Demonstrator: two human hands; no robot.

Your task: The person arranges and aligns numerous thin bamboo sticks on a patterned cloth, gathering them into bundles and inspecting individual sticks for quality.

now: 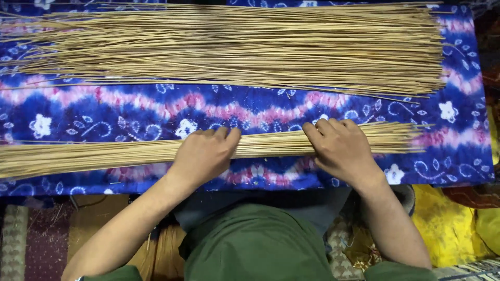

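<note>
A long thin bundle of tan sticks point(130, 152) lies across the near part of a blue, pink and white patterned cloth point(156, 112). My left hand point(204, 155) rests palm down on this bundle, fingers curled over its far side. My right hand point(341, 150) lies on the same bundle further right, fingers closed over the sticks. A much larger, loose spread of the same tan sticks point(234, 47) covers the far part of the cloth, apart from both hands.
The cloth's near edge runs just in front of my hands. Below it are my green clothing point(250, 244), a yellow fabric point(453, 224) at the right and woven mats point(31, 239) at the left.
</note>
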